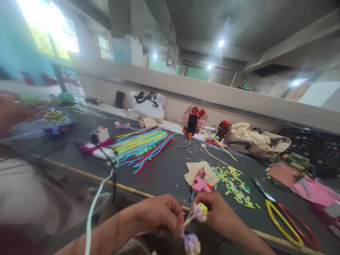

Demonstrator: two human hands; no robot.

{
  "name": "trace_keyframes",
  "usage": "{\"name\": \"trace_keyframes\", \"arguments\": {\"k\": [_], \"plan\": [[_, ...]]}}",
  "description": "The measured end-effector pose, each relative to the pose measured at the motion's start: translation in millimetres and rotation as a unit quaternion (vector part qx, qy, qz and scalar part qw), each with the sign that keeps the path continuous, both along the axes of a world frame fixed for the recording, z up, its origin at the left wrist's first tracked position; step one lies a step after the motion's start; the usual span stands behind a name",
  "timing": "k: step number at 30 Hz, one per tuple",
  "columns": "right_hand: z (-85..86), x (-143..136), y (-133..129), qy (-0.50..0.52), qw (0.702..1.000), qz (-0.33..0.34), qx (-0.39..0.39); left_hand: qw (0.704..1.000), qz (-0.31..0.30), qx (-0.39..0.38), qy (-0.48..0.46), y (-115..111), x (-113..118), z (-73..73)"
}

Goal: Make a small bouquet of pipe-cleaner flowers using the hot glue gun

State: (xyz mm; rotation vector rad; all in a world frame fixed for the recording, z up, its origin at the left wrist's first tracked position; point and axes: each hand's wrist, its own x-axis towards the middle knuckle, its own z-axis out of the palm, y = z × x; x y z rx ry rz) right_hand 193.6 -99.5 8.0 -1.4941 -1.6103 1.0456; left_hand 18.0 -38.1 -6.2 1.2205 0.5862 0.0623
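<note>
My left hand (162, 216) is closed on the stem of a small craft flower piece, just in front of the table's edge. That piece has two purple and cream blossoms, an upper one (200, 211) and a lower one (191, 244). The fingers of my right hand (216, 210) are pinched together at the upper blossom. Just beyond my hands, a pink glue gun (199, 182) rests on a beige cloth (190, 174). Short green and yellow pieces (235, 186) lie scattered to its right.
Long coloured pipe cleaners (143, 147) lie on the dark table left of centre, beside a power strip (98, 150). Scissors (281, 216) with yellow and red handles lie at right. A white cable (99, 193) hangs over the table edge. Another person's hand (10, 109) shows at far left.
</note>
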Motion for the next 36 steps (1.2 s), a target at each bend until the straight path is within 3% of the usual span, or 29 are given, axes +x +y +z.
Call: {"name": "trace_keyframes", "arguments": {"k": [3,5,10,16,22,28,36], "plan": [[2.1,1.0,-2.8,0.089,0.992,0.043,-0.081,1.0,0.007,-0.019,-0.006,-1.0,-0.5,-5.8],[3.7,-0.1,-3.6,0.123,0.987,0.058,-0.091,0.999,0.007,-0.037,-0.013,-1.2,-0.4,-8.8],[4.0,-6.7,-2.7,0.142,0.989,0.025,-0.021,0.999,-0.008,-0.04,0.009,-1.5,2.5,-15.7],[-0.6,-11.4,-6.5,0.149,0.988,0.0,0.027,0.994,0.058,-0.056,-0.067,-0.8,2.1,-24.4],[-9.2,-14.1,-5.7,0.245,0.969,-0.023,-0.029,0.994,0.071,-0.073,-0.046,-1.5,1.4,-19.7],[-8.7,-17.8,-4.2,0.289,0.957,-0.019,-0.013,0.994,0.085,-0.056,-0.043,-4.2,2.6,-12.9],[-10.3,-18.2,-6.4,0.232,0.971,-0.051,0.037,0.99,0.064,-0.072,-0.103,-4.6,3.3,-7.6]]}}
